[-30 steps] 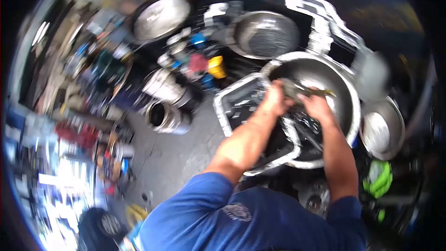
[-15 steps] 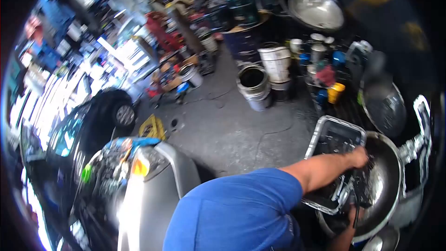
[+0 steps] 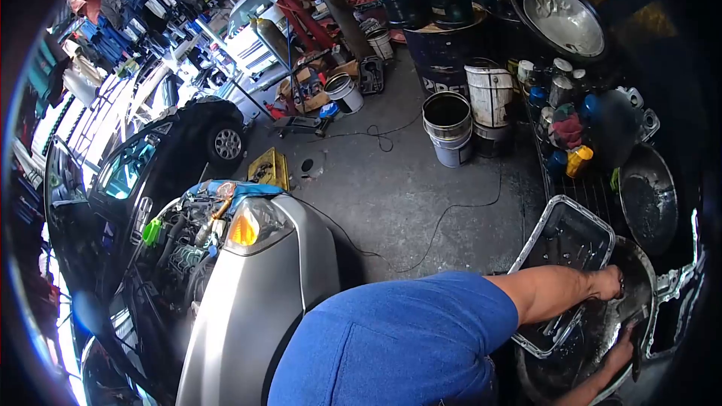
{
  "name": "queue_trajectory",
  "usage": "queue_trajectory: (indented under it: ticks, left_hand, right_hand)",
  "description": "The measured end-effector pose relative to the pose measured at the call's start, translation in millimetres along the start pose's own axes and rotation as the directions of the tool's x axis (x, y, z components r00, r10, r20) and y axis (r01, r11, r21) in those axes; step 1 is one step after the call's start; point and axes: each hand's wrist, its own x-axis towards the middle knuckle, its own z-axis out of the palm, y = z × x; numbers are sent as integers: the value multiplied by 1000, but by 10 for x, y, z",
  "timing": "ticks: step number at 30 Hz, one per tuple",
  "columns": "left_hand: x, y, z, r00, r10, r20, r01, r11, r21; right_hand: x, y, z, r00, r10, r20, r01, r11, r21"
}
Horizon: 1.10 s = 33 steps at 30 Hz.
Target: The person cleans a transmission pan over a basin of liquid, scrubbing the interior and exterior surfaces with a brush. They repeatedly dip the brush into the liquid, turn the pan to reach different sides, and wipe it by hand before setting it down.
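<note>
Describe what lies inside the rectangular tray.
The tray shows a dark interior and shiny pieces too unclear to name; the left forearm covers part, hiding what lies beneath.

Car workshop: exposed engine (image 3: 183, 254), dark drum (image 3: 444, 53), gas cylinders (image 3: 344, 16)

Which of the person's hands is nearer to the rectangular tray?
Left. The left hand is just past the rectangular tray's rim, its forearm crossing above the tray; the right hand is farther from that rim, over the round basin.
</note>
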Motion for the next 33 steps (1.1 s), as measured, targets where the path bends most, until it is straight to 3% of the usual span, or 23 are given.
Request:
queue_trajectory:
  ticks: [2, 3, 4, 5, 7, 8, 9, 10, 12, 13, 16, 18, 20, 22, 23, 24, 26, 27, 28, 29, 30, 31, 33]
  left_hand:
    - [29, -78, 69, 999, 54, 7, -54, 998, -20]
    - [73, -139, 94, 997, 76, 13, -76, 996, -46]
    - [122, -186, 81, 995, 104, 1, -104, 991, -83]
    - [-15, 2, -9, 985, 164, -52, -167, 985, -45]
    - [-119, 105, -35, 936, 332, -120, -319, 941, 114]
    - [-116, 79, -22, 888, 437, -145, -399, 888, 230]
    - [90, -134, -52, 858, 513, -26, -487, 829, 274]
    - [197, -242, -63, 813, 573, 102, -574, 760, 304]
    - [-121, 119, -128, 976, 217, 16, -214, 950, 228]
    - [-159, 136, -143, 1000, 19, -13, -16, 983, 182]
    - [207, -419, -57, 954, 135, 268, -283, 701, 655]
    - [272, -463, 60, 900, 135, 414, -433, 388, 814]
    - [270, -484, 183, 895, 151, 420, -445, 374, 814]
    - [88, -256, 265, 965, 106, 241, -236, 752, 616]
    - [-109, 40, 268, 993, 29, 116, -74, 912, 403]
    - [-123, 128, 272, 997, -30, 71, 14, 976, 216]
    - [-100, 251, 158, 977, -199, 78, 208, 968, -141]
    - [-97, 334, 61, 946, -302, 120, 324, 898, -297]
    - [-61, 373, -28, 903, -399, 160, 428, 795, -430]
    - [-155, 332, 6, 993, -110, 34, 114, 984, -138]
    - [-216, 245, 82, 977, 214, 15, -213, 958, 194]
    - [-209, 166, 163, 974, 227, -12, -219, 950, 225]
    - [-106, 85, 285, 963, 263, -62, -235, 927, 291]
  right_hand:
    - [-37, -177, 60, 991, 44, 129, -25, 989, -145]
    - [-23, 39, 249, 991, 116, 62, -115, 993, -19]
    - [-106, 124, 316, 998, 49, 45, -50, 998, 26]
    - [-122, 484, 446, 998, -36, 61, 46, 984, -170]
    - [-240, 599, 663, 982, 111, 151, -31, 891, -452]
    - [-293, 605, 757, 926, 327, 188, -171, 809, -562]
    - [-445, 798, 915, 967, 97, 237, -31, 964, -265]
    - [-657, 1113, 1105, 969, -137, 207, 127, 990, 59]
    - [-867, 1559, 1482, 984, -162, 73, 177, 935, -307]
    - [-903, 1568, 1551, 982, -191, 9, 172, 862, -476]
    - [-548, 1383, 1208, 980, -100, 172, 80, 990, 116]
    - [-145, 1262, 818, 994, -92, 63, 110, 907, -407]
    - [-191, 259, 176, 991, 126, 40, -129, 987, 95]
    - [-284, -278, -162, 1000, 1, -21, 1, 995, 100]
    - [-279, -418, -182, 991, 126, 50, -125, 992, -19]
    - [-184, -65, 46, 997, 82, 10, -82, 990, 113]
    - [-340, -48, 129, 1000, 6, 2, -5, 999, -47]
    - [-178, 494, 266, 966, -245, 79, 257, 923, -284]
    - [-189, 418, 278, 990, -138, 8, 138, 977, -164]
    - [-177, 344, 251, 999, -21, -44, 20, 999, -38]
    - [-240, 105, 132, 991, 106, -81, -99, 991, 90]
    - [-341, -326, -126, 993, 119, -1, -119, 993, 21]
    - [-184, -37, 112, 998, 57, 30, -57, 998, -14]
